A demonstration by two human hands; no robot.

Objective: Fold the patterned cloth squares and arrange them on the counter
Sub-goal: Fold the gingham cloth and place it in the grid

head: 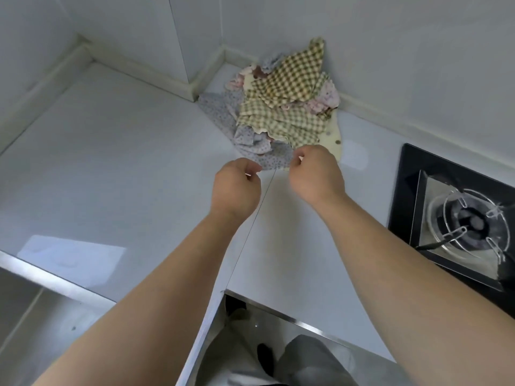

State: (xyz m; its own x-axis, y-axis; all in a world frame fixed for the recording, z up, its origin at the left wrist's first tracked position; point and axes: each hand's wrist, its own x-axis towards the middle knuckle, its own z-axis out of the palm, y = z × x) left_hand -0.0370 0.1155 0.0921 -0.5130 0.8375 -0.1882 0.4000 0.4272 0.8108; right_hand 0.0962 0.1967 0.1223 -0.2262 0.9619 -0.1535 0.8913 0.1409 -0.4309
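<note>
Left hand (237, 185), right hand (315, 174) at cloth pile (284, 107) near edge, my fingers curled; grip unclear. Nothing folded yet; next, draw dotted cloth (220, 112) clear.

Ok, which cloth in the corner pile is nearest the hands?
The pale grey cloth with small dark flowers, at the pile's front edge, its hem lying between left hand and right hand. The olive-and-cream checked cloths sit farther back, on top.
</note>
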